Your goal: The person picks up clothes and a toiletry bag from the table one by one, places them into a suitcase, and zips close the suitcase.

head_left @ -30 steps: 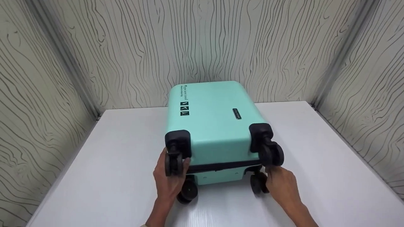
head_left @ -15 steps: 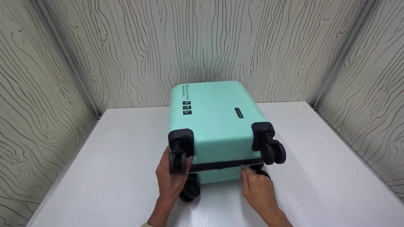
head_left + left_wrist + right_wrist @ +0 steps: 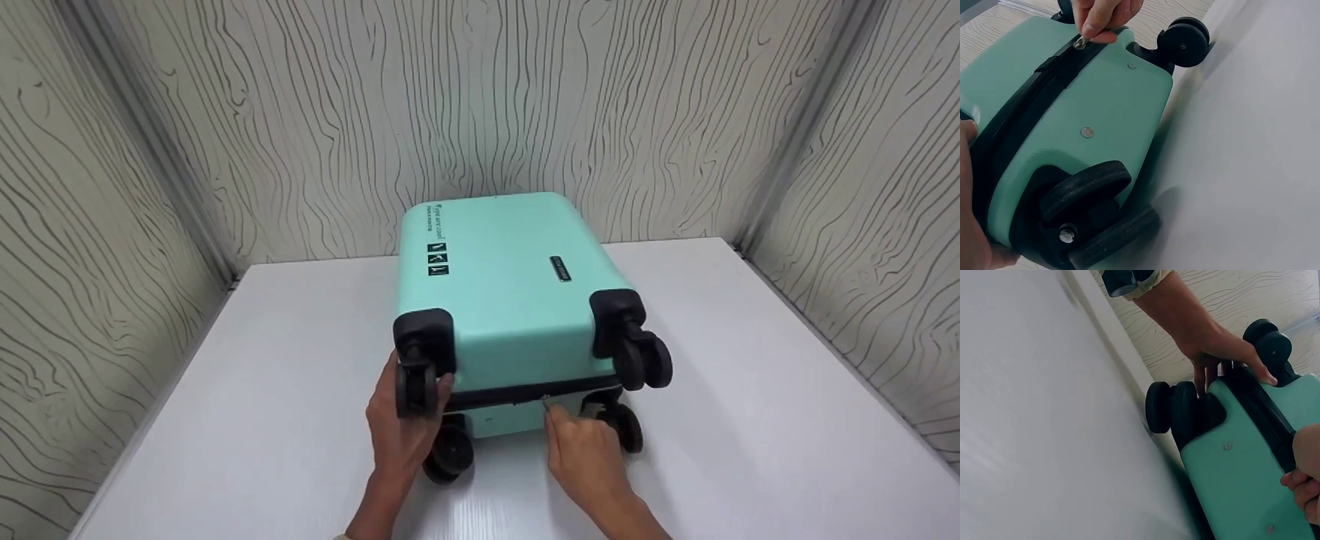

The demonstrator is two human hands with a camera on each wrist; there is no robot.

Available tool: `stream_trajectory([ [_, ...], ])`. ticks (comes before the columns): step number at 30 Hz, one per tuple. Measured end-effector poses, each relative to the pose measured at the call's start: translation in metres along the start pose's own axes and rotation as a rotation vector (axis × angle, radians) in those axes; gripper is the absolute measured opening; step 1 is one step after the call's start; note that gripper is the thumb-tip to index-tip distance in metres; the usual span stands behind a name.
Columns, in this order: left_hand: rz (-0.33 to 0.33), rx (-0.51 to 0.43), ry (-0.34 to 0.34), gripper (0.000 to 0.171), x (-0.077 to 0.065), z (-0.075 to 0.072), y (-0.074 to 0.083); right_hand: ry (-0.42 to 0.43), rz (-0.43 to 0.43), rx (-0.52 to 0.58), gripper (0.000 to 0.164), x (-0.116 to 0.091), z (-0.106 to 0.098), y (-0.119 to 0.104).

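A mint-green hard-shell suitcase [image 3: 517, 300] lies flat on the white table, its wheeled end towards me. My left hand [image 3: 397, 435] grips its left near corner behind a black caster wheel [image 3: 416, 388], thumb over the edge. Along the black zipper band [image 3: 1027, 95] that runs round the side, my right hand [image 3: 589, 454] pinches a metal zipper pull [image 3: 1080, 43] near the middle of the near end. In the right wrist view the left hand's fingers [image 3: 1211, 373] spread over the corner by the band; the right hand's fingertips hide the pull there.
Patterned wood-grain panels [image 3: 480, 97] stand behind and on both sides of the white table [image 3: 300, 375]. The suitcase's right upper caster wheel [image 3: 643, 360] juts out near the right hand, and a lower caster wheel [image 3: 626, 427] sits just beside it.
My right hand has moved left from the suitcase's right corner, taken the zipper pull and drawn it along the band towards the middle. The left hand keeps its grip.
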State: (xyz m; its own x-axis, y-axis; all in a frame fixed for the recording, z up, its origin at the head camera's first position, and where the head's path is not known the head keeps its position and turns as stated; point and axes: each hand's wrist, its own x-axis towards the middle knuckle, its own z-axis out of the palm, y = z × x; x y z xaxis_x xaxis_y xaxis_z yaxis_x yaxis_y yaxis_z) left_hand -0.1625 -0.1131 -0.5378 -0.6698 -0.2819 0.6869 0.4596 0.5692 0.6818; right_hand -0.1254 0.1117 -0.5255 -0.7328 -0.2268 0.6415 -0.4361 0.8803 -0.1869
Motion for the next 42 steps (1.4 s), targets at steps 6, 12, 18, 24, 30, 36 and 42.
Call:
stream_trajectory([
  [6, -0.012, 0.026, -0.011, 0.068, 0.000, -0.001, 0.000, -0.030, -0.035, 0.015, 0.026, 0.004, 0.012, -0.026],
  [12, 0.035, 0.058, -0.007, 0.069, 0.001, -0.001, 0.000, -0.056, -0.057, 0.049, 0.028, 0.009, 0.021, -0.048],
  [18, 0.021, 0.039, -0.012, 0.070, 0.001, -0.002, 0.000, -0.105, -0.081, 0.062, 0.020, 0.014, 0.027, -0.068],
  [24, 0.018, 0.039, -0.041, 0.071, 0.001, -0.003, 0.001, -0.143, -0.097, 0.037, 0.007, 0.017, 0.031, -0.085],
  [30, 0.086, 0.055, -0.067, 0.073, 0.003, -0.011, -0.007, -0.134, -0.126, 0.004, 0.012, 0.020, 0.038, -0.094],
  [36, 0.168, 0.000, -0.231, 0.080, 0.004, -0.028, -0.021, -0.172, -0.137, 0.024, 0.010, 0.020, 0.046, -0.105],
  [42, 0.012, -0.191, -0.483, 0.084, 0.010, -0.053, -0.007, -0.150, -0.176, -0.043, 0.016, 0.020, 0.055, -0.115],
])
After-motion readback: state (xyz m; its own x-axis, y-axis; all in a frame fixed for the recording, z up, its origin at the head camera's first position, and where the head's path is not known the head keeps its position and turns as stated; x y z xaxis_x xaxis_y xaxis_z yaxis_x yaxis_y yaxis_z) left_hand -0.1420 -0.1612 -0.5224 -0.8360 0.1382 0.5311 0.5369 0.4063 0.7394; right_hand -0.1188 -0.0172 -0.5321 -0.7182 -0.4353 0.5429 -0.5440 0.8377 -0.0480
